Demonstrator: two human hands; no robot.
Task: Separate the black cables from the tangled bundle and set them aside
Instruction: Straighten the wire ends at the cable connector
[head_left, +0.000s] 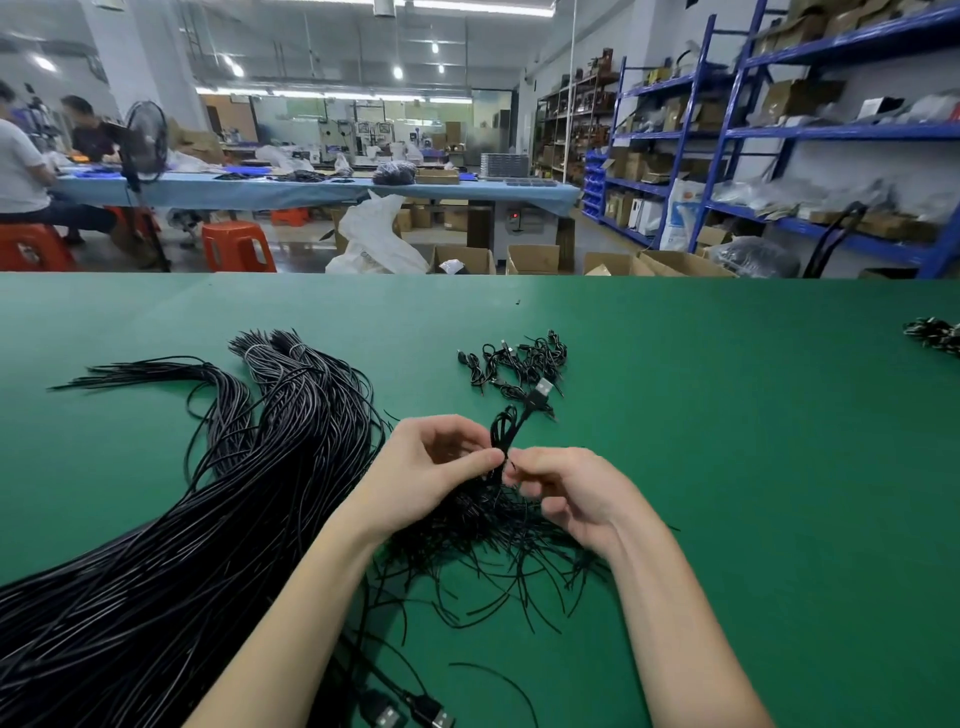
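Observation:
A thick bundle of long black cables (156, 545) sweeps across the left of the green table (753, 467). A looser tangle of thin black cables (483, 551) lies under my hands. My left hand (431, 467) pinches a folded black cable with a USB plug (524, 410) between thumb and fingers, holding it upright above the tangle. My right hand (566, 493) pinches the same cable just below, fingertips against the left thumb. A small pile of separated short black cables (514, 364) lies farther back on the table.
Two USB plugs (410, 714) lie at the near edge between my forearms. Another cable cluster (935, 335) sits at the far right edge. Beyond the table are boxes, blue shelving, orange stools and seated people at a long bench.

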